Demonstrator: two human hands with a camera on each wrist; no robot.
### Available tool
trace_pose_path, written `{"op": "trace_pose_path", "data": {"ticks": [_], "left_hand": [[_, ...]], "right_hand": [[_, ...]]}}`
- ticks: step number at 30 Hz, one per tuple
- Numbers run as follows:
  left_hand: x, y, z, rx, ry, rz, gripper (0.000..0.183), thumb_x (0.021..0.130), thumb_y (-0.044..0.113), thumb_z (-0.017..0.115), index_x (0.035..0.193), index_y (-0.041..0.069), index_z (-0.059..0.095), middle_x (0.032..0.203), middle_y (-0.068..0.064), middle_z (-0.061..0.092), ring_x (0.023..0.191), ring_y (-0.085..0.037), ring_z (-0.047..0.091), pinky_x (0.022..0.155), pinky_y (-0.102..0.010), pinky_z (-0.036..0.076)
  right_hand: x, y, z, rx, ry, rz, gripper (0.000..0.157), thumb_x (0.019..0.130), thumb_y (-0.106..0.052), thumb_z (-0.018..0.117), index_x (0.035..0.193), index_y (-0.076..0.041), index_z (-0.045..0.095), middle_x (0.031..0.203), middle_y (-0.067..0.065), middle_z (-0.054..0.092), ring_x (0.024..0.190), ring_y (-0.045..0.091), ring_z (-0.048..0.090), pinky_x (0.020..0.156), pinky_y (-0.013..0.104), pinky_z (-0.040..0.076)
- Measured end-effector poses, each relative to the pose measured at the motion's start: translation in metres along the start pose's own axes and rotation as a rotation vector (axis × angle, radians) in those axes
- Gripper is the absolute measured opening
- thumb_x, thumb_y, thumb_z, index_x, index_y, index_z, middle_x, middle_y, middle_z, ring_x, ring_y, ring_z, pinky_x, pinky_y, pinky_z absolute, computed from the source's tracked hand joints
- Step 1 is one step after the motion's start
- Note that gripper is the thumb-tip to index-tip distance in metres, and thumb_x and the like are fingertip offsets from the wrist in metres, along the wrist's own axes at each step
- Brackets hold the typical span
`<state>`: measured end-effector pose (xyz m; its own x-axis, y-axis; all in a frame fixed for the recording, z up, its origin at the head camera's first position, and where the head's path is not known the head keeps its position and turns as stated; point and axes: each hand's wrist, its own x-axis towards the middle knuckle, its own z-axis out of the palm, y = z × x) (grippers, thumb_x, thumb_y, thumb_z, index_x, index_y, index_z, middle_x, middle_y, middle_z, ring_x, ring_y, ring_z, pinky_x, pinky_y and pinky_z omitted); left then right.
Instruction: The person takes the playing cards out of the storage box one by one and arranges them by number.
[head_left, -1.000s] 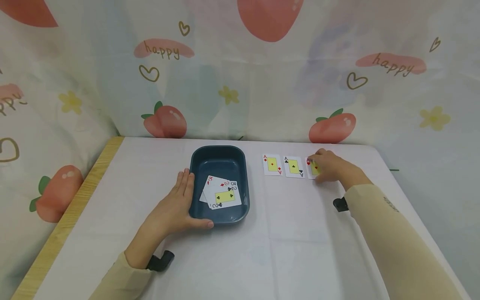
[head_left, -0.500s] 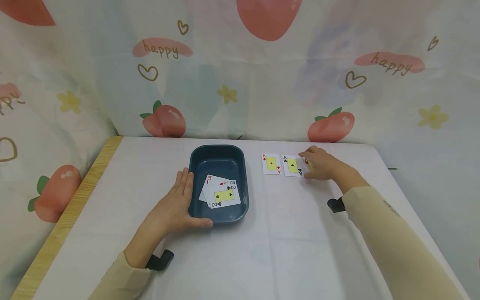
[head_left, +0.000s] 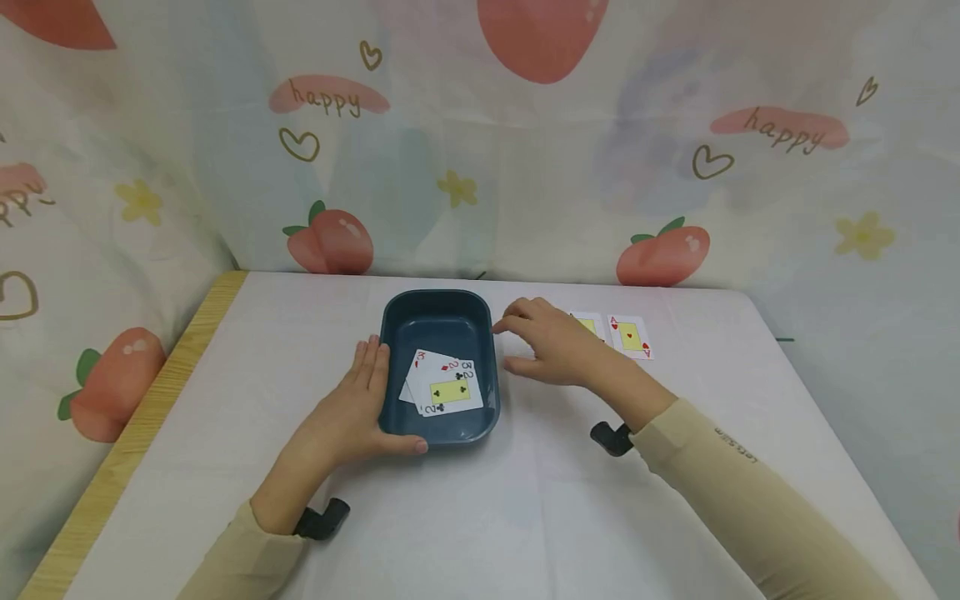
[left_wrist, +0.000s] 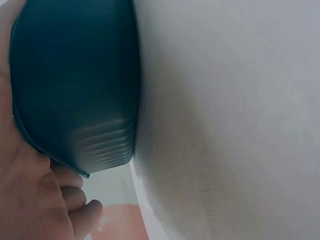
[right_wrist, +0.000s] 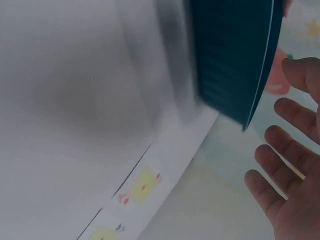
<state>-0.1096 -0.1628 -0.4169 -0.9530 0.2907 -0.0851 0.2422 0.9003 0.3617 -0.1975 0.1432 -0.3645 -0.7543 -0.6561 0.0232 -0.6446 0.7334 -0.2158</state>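
A dark blue tray (head_left: pixel 437 329) stands on the white-covered table. In it lies a small overlapping pile of playing cards, the two of clubs (head_left: pixel 450 392) on top and a two of diamonds (head_left: pixel 426 363) partly under it. My left hand (head_left: pixel 348 417) lies along the tray's left rim, fingers straight, thumb at the near edge. Close to the right rim hovers my right hand (head_left: pixel 558 346), fingers spread, holding nothing. Behind it the ace of clubs (head_left: pixel 589 323) is partly covered; the ace of hearts (head_left: pixel 632 337) shows fully. The right wrist view shows the ace of diamonds (right_wrist: pixel 142 186), hidden in the head view.
A patterned curtain (head_left: pixel 540 183) with peaches and hearts hangs behind the table and along its left. The table's wooden edge (head_left: pixel 150 408) shows at the left. Black wrist mounts (head_left: pixel 322 520) sit under both wrists.
My right hand has moved left from over the ace of hearts, across the row of aces, to beside the tray. The ace of hearts is uncovered. My left hand has stayed put.
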Motion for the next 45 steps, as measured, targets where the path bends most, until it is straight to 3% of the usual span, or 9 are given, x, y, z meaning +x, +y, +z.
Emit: {"op": "trace_pose_path", "data": {"ticks": [4,7,12,18,23,27,34,45], "left_hand": [[-0.001,0.000,-0.001,0.006,-0.011,-0.001,0.150,0.057,0.084,0.074,0.159,0.000,0.002,0.167,-0.017,-0.006,0.154,-0.034,-0.004,0.116,-0.055,0.030],[-0.001,0.000,-0.001,0.011,-0.016,0.004,0.149,0.058,0.084,0.073,0.159,0.001,0.001,0.167,-0.016,-0.007,0.154,-0.034,-0.004,0.116,-0.054,0.030],[0.000,0.000,-0.001,0.009,-0.005,0.035,0.147,0.060,0.082,0.074,0.159,-0.001,0.003,0.167,-0.018,-0.004,0.154,-0.036,-0.003,0.117,-0.054,0.029],[-0.001,-0.002,0.000,0.009,0.004,0.047,0.146,0.062,0.083,0.072,0.158,-0.002,0.004,0.167,-0.020,-0.002,0.154,-0.038,0.000,0.117,-0.054,0.029],[-0.001,-0.002,-0.001,0.012,0.004,0.053,0.147,0.061,0.085,0.071,0.158,-0.002,0.003,0.167,-0.020,-0.003,0.154,-0.037,-0.001,0.118,-0.053,0.027],[0.000,-0.002,-0.001,0.024,-0.001,0.048,0.146,0.062,0.084,0.071,0.158,-0.001,0.002,0.167,-0.019,-0.004,0.154,-0.037,-0.001,0.119,-0.052,0.026],[-0.001,-0.002,-0.001,0.027,0.012,0.054,0.147,0.061,0.084,0.072,0.158,-0.003,0.004,0.166,-0.021,-0.002,0.154,-0.037,0.000,0.119,-0.052,0.026],[0.000,-0.002,-0.001,0.023,0.015,0.050,0.146,0.062,0.083,0.073,0.158,-0.003,0.005,0.166,-0.022,0.000,0.154,-0.038,0.001,0.118,-0.053,0.026]], "right_hand": [[0.009,-0.031,0.011,-0.061,-0.014,-0.150,0.036,0.090,-0.042,0.071,0.119,-0.021,0.071,0.115,-0.001,0.063,0.104,0.018,0.054,0.090,0.034,0.051],[0.016,-0.048,0.021,-0.137,-0.070,-0.208,0.032,0.091,-0.043,0.068,0.116,-0.024,0.074,0.108,-0.004,0.066,0.097,0.015,0.055,0.086,0.033,0.050],[0.026,-0.069,0.035,-0.249,-0.215,-0.164,0.041,0.089,-0.051,0.069,0.122,-0.027,0.072,0.110,-0.002,0.070,0.096,0.017,0.061,0.085,0.035,0.050],[0.039,-0.081,0.050,-0.249,-0.309,-0.124,0.059,0.089,-0.061,0.065,0.136,-0.027,0.061,0.131,0.004,0.061,0.110,0.023,0.063,0.094,0.040,0.053],[0.046,-0.078,0.055,-0.185,-0.269,-0.148,0.059,0.087,-0.060,0.068,0.132,-0.023,0.061,0.143,0.004,0.051,0.122,0.022,0.057,0.100,0.040,0.051],[0.050,-0.078,0.057,-0.161,-0.208,-0.083,0.068,0.082,-0.061,0.073,0.133,-0.018,0.060,0.134,0.007,0.055,0.115,0.022,0.057,0.096,0.039,0.053],[0.058,-0.082,0.062,-0.215,-0.240,0.023,0.095,0.075,-0.065,0.077,0.147,-0.011,0.047,0.134,0.011,0.058,0.118,0.025,0.057,0.098,0.043,0.052],[0.066,-0.080,0.066,-0.158,-0.217,0.038,0.094,0.068,-0.060,0.084,0.145,-0.016,0.052,0.131,0.010,0.054,0.110,0.022,0.052,0.096,0.041,0.053]]}}
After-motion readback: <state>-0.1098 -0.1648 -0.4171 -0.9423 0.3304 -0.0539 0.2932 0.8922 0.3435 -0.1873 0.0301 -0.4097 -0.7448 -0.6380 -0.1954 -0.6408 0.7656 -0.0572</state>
